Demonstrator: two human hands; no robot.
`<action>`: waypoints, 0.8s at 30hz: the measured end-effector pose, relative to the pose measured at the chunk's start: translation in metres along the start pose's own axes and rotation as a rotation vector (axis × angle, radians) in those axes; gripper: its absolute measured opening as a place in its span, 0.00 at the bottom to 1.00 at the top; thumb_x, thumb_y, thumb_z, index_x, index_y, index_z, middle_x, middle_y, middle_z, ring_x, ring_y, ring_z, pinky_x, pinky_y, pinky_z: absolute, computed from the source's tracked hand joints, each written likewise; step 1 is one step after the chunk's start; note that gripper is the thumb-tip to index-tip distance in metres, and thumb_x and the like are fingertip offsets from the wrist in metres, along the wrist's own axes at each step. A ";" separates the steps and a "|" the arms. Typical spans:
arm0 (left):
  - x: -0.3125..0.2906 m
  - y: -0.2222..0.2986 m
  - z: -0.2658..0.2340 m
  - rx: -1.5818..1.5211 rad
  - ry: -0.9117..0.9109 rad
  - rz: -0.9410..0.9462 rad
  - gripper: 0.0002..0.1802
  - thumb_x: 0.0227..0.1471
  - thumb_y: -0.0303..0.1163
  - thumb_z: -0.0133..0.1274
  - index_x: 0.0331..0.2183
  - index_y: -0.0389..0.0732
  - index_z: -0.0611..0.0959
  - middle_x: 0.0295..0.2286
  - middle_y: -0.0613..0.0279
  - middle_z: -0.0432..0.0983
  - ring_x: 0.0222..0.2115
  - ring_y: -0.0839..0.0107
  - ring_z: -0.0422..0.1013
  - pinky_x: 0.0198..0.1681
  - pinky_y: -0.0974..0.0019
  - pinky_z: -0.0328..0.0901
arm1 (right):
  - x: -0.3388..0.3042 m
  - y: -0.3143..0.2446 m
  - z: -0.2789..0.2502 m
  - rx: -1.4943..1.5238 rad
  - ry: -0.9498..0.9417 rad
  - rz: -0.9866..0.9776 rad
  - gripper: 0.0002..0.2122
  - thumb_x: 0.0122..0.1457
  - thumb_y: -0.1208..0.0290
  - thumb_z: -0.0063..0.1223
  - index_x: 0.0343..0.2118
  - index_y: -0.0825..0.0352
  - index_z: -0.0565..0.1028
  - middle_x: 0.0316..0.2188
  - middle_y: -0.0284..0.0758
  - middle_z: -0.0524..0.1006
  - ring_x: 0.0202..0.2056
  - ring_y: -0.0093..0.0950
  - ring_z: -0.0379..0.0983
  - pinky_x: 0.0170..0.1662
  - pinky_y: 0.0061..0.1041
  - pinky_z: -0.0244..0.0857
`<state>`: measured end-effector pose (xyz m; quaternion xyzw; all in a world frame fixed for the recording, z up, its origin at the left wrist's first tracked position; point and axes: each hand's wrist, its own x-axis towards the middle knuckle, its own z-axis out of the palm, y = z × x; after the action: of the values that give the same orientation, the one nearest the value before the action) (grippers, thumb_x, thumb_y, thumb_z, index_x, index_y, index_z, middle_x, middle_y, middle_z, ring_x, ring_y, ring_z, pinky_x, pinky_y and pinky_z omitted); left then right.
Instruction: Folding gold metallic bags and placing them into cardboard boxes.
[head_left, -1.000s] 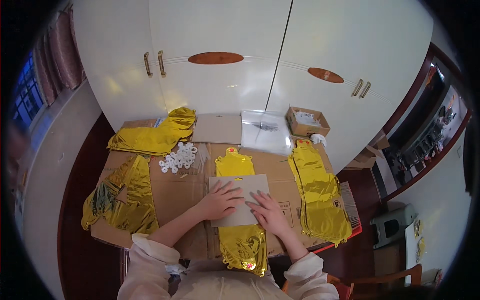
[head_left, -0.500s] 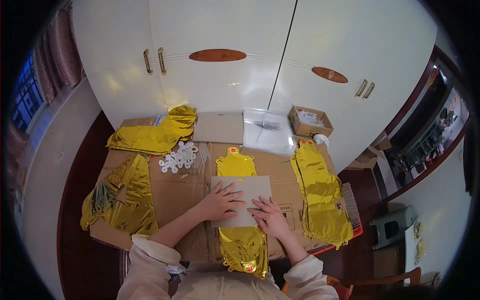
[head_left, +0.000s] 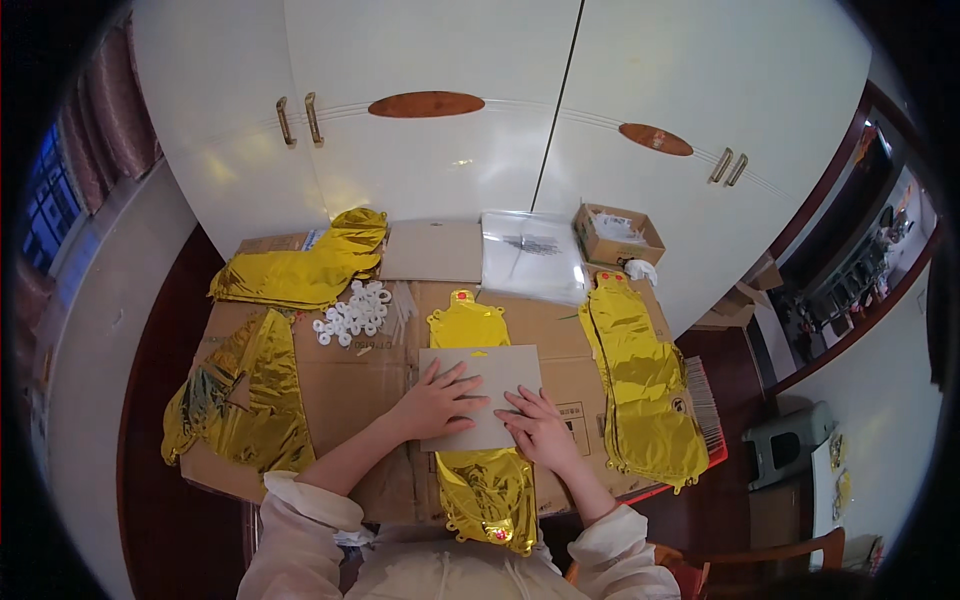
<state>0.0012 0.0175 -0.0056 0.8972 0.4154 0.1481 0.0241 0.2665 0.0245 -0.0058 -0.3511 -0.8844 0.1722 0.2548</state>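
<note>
A grey-beige cardboard sheet (head_left: pixel 480 372) with a small hanger slot at its top lies across the middle of a flat gold foil balloon (head_left: pixel 468 326). The balloon's ends stick out above and below the sheet, the lower one reaching past the table's near edge. My left hand (head_left: pixel 438 402) rests flat on the sheet's left half, fingers spread. On its right edge lies my right hand (head_left: pixel 540 430), its fingers stretched out too. Neither hand grips anything. What lies directly beneath the sheet's middle is hidden.
White rings (head_left: pixel 352 314) lie heaped left of centre. Gold foil pieces (head_left: pixel 270 400) cover the left side, and a stack of gold foil balloons (head_left: pixel 645 385) the right. Along the back are more cardboard sheets (head_left: pixel 430 252), clear plastic bags (head_left: pixel 530 258) and a small carton (head_left: pixel 622 240).
Both hands stay flat on the cardboard sheet in nearly the same place. The whole view has shifted slightly.
</note>
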 end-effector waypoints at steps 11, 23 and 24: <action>-0.001 0.000 0.001 0.049 0.003 0.045 0.24 0.52 0.53 0.53 0.52 0.69 0.76 0.59 0.66 0.60 0.61 0.52 0.52 0.60 0.32 0.46 | 0.002 0.001 0.000 0.006 -0.033 0.032 0.13 0.56 0.70 0.54 0.44 0.53 0.80 0.53 0.35 0.72 0.59 0.41 0.62 0.63 0.50 0.50; 0.003 -0.003 -0.003 0.003 -0.055 0.024 0.27 0.50 0.58 0.53 0.52 0.67 0.76 0.60 0.65 0.58 0.63 0.51 0.50 0.61 0.33 0.43 | 0.004 -0.005 -0.004 -0.045 0.040 -0.007 0.13 0.54 0.62 0.59 0.43 0.53 0.80 0.53 0.34 0.72 0.57 0.37 0.64 0.61 0.47 0.54; 0.003 -0.004 -0.002 -0.004 -0.042 0.023 0.27 0.50 0.58 0.53 0.52 0.67 0.76 0.60 0.65 0.59 0.63 0.52 0.50 0.61 0.33 0.42 | 0.005 -0.006 -0.004 -0.058 0.055 -0.007 0.13 0.54 0.62 0.59 0.44 0.53 0.80 0.53 0.35 0.72 0.57 0.38 0.64 0.61 0.47 0.53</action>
<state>-0.0005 0.0222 -0.0032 0.9047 0.4043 0.1302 0.0328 0.2629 0.0243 0.0018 -0.3598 -0.8830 0.1358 0.2692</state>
